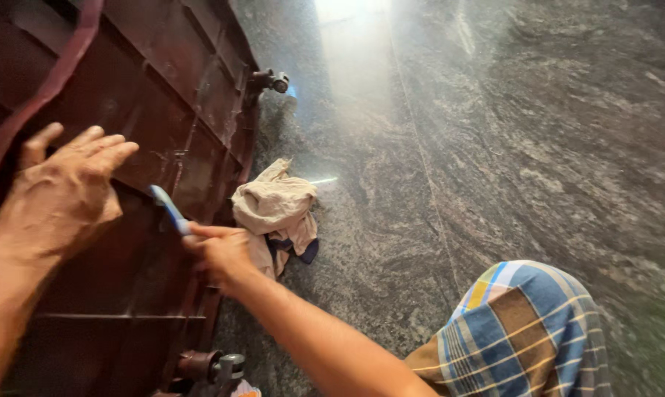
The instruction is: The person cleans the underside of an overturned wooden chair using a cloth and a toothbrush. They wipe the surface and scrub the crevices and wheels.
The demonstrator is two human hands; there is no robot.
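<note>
1. Brush (pixel 169 209), blue-handled, is pinched in the right hand (pixel 222 254) against the dark red panel (pixel 126 294).
2. Left hand (pixel 64 195) lies spread flat on the panel.
3. Beige rag (pixel 277 206) is crumpled just beside, on the stone floor (pixel 494 147).
4. Checked cloth (pixel 524 331) covers the knee.

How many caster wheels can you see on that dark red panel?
2: one caster wheel at the panel's upper right edge, one at its bottom edge. Others may be out of frame.
</note>
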